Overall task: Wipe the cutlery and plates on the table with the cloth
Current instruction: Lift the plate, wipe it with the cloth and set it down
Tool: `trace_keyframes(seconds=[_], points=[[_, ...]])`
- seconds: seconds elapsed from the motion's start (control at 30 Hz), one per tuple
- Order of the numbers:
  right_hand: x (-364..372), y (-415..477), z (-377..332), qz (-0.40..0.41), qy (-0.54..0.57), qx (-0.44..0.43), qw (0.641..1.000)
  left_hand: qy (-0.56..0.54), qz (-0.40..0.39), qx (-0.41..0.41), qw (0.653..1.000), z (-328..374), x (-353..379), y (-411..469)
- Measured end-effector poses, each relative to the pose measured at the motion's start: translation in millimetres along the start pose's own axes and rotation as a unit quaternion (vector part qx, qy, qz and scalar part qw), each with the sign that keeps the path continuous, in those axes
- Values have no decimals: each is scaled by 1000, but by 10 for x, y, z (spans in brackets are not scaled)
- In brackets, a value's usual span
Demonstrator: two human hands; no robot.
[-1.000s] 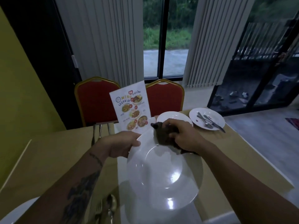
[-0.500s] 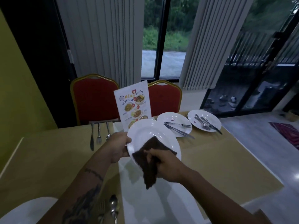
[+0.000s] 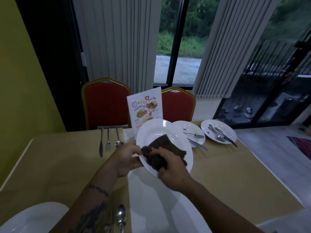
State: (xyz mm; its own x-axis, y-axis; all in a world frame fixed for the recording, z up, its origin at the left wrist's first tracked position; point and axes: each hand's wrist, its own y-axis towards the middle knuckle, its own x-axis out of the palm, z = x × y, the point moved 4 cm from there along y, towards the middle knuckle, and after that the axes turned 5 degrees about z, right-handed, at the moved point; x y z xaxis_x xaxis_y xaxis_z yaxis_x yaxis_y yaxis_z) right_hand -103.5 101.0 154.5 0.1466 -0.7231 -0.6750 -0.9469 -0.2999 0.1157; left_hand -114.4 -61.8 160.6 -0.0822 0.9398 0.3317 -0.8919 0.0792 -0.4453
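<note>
My left hand (image 3: pixel 125 158) grips the left rim of a white plate (image 3: pixel 156 132), held tilted above the table. My right hand (image 3: pixel 173 172) presses a dark brown cloth (image 3: pixel 161 150) against the plate's face. Two more white plates lie at the far right: one (image 3: pixel 188 129) with a fork and knife (image 3: pixel 195 140) and small red marks, the other (image 3: pixel 225 133) with several pieces of cutlery (image 3: pixel 218 134). A knife, fork and spoon (image 3: pixel 108 140) lie side by side at the far left. A spoon (image 3: pixel 120 216) and a fork lie near me.
A standing menu card (image 3: pixel 145 106) is just behind the held plate. Two red chairs (image 3: pixel 106 103) stand at the table's far side. Part of another white plate (image 3: pixel 30 219) shows at the near left. A white runner (image 3: pixel 161 207) crosses the tan tablecloth.
The plate has been lifted away from me and tilted up. My right hand with the cloth has moved from the plate's upper rim down to its lower left face.
</note>
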Motion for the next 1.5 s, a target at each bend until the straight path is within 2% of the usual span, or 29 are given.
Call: trace_keyframes(seconds=[0.07,0.13,0.23,0.33,0.47,0.57,0.7,0.77,0.83,0.9,0.93,1.03,1.13,1.2,1.27,1.37,1.5], points=[[-31,-92,55,-22,-11,2,1000,-52,8,-5,999,-8,-130,16],[-121,-75,186,-1,-49,11,999,-60,21,-6,998,-31,-191,17],[-192,119,338,39,-104,20,994,-27,23,-3,999,-63,-123,18],[-134,333,288,61,-113,26,991,21,7,-4,1000,-46,27,10],[38,331,50,40,-120,-54,991,30,9,2,1000,44,43,18],[1,362,47,61,-219,-94,969,20,18,10,1000,106,-67,15],[-243,571,161,124,-291,1,949,-21,-4,27,999,196,-128,-37],[-402,611,255,161,-244,61,954,-28,-21,52,998,216,-136,-68],[-529,627,356,181,-66,125,973,-33,-17,86,996,168,-169,-81],[-585,592,409,183,112,171,961,-42,-26,107,993,45,-201,-88],[-611,568,424,177,156,182,955,-39,-35,104,993,-25,-225,-88],[-721,511,430,145,162,151,964,13,-30,71,997,-27,-339,-60],[-813,503,360,94,125,94,983,113,34,76,990,253,-484,107],[-799,540,294,56,108,60,991,184,13,70,980,417,-449,205],[-758,576,236,40,80,20,996,239,-17,24,970,440,-390,252],[-673,577,213,75,0,-16,997,288,-19,-8,957,378,-347,263],[-482,446,191,178,-158,-97,966,239,0,-7,971,183,-249,246]])
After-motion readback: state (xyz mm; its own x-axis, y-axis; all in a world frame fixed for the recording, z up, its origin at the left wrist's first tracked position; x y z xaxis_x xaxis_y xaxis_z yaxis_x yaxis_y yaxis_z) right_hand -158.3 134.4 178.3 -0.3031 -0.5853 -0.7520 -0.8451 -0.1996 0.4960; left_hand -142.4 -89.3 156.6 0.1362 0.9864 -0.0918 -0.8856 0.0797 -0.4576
